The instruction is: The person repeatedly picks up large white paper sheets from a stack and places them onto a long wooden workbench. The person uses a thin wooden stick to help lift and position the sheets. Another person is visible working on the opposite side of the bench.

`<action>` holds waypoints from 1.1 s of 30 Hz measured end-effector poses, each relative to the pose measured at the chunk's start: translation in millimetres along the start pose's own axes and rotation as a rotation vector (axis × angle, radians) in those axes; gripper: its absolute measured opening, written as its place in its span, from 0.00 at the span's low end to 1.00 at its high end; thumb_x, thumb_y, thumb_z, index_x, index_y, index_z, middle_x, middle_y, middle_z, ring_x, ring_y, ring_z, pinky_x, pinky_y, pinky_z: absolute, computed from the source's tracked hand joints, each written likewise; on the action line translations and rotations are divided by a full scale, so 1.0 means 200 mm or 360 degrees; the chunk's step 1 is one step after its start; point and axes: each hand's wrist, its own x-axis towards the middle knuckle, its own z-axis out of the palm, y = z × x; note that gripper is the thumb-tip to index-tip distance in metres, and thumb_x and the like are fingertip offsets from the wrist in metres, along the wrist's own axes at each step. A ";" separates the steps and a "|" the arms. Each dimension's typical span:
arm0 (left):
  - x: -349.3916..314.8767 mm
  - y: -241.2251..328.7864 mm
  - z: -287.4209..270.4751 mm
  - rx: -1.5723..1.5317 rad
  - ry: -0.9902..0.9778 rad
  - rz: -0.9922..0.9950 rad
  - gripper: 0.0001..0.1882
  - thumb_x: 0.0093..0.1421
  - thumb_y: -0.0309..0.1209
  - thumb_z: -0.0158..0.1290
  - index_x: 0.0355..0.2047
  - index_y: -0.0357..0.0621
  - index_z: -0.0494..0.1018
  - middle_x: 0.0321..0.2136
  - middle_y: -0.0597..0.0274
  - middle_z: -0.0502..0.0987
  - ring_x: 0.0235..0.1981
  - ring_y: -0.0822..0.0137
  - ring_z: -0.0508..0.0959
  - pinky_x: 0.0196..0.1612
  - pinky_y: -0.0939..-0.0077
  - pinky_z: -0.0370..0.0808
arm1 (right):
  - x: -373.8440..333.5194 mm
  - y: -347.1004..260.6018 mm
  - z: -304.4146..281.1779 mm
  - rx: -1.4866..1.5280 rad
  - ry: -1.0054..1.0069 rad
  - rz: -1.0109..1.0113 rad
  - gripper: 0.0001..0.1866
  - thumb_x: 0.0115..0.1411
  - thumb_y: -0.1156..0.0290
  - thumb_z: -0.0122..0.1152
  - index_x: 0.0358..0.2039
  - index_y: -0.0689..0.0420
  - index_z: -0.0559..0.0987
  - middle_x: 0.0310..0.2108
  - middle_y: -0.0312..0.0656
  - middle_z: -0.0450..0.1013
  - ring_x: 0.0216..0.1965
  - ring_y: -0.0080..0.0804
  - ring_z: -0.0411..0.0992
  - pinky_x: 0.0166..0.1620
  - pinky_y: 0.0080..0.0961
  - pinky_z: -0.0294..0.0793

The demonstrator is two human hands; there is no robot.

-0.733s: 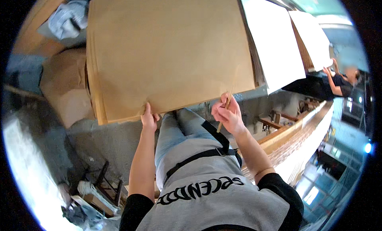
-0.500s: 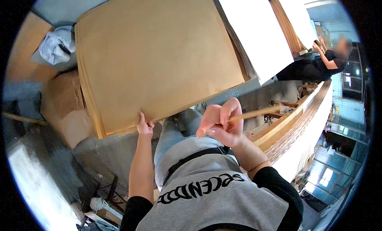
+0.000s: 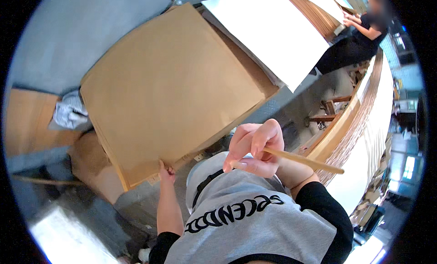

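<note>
A stack of large brown paper sheets [image 3: 168, 91] lies in front of me. My left hand [image 3: 167, 171] is at its near edge, thumb over the top sheet and other fingers curled at the rim, closed on the edge. In front of my chest, my right hand [image 3: 256, 148] is raised and closed around a thin wooden stick [image 3: 305, 160]. The stick's rounded end points to the right, slightly down. Thumb and forefinger press together near the stick's other end, which the fingers mostly hide.
Beyond the brown stack lies a white sheet stack [image 3: 268, 32]. A co-worker [image 3: 359, 36] in dark clothes handles sheets at the far right. A long pile of layered sheets [image 3: 359, 127] runs along my right. Crumpled grey cloth [image 3: 70, 111] and a cardboard box [image 3: 93, 164] are at left.
My view has shifted, so the stack sits lower and turned. The stick has swung from pointing slightly up to slightly down. My left hand stays at the sheet's near edge.
</note>
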 end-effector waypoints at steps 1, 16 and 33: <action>-0.01 0.02 0.01 0.0003 -0.0073 0.0031 0.16 0.53 0.47 0.51 0.23 0.49 0.62 0.13 0.70 0.60 0.09 0.76 0.56 0.11 0.83 0.52 | 0.00 -0.02 -0.04 -0.0076 0.0007 -0.0034 0.17 0.45 0.87 0.52 0.27 0.53 0.58 0.21 0.46 0.72 0.22 0.30 0.68 0.24 0.19 0.66; 0.05 -0.06 0.00 -0.0119 0.0078 -0.0181 0.18 0.52 0.50 0.49 0.24 0.48 0.65 0.08 0.70 0.54 0.09 0.76 0.52 0.11 0.85 0.51 | -0.02 -0.17 -0.32 0.0341 0.0102 -0.0348 0.18 0.44 0.87 0.51 0.30 0.56 0.56 0.19 0.41 0.63 0.19 0.25 0.61 0.21 0.20 0.58; 0.12 -0.07 -0.06 -0.0107 -0.0015 -0.0230 0.19 0.51 0.50 0.50 0.24 0.47 0.64 0.08 0.70 0.52 0.09 0.75 0.51 0.13 0.83 0.51 | -0.04 -0.16 -0.23 0.0436 0.0155 -0.0592 0.17 0.44 0.82 0.53 0.30 0.54 0.56 0.16 0.36 0.60 0.18 0.23 0.58 0.19 0.19 0.54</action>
